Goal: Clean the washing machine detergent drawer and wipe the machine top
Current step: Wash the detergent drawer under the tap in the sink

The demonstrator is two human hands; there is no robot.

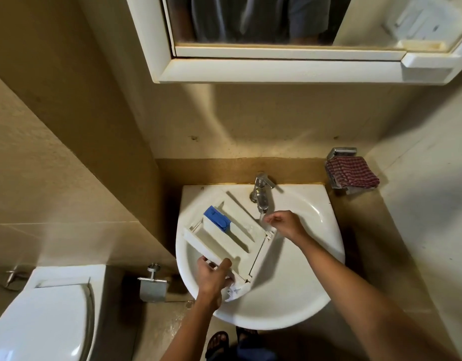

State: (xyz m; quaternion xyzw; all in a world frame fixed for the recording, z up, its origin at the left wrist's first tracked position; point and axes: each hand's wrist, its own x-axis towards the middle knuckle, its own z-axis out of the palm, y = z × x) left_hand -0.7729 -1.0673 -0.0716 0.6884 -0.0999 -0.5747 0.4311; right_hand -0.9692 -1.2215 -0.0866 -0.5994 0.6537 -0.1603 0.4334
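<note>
Our L hand (pixel 214 276) grips the near end of the detergent drawer (pixel 224 231), which lies tilted across the washbasin (pixel 289 308). R hand (pixel 284 222), fingers loosely curled & empty, sits under the tap (pixel 261 190). Checked cloth (pixel 351 171) beyond, far right.

One drawer (pixel 232 242); one sink (pixel 302 282); one tap (pixel 261 190) — two hands (pixel 214 276) (pixel 284 224)

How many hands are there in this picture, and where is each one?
2. The left hand grips the near end of the drawer; the right hand is under the tap, beside the drawer.
</note>
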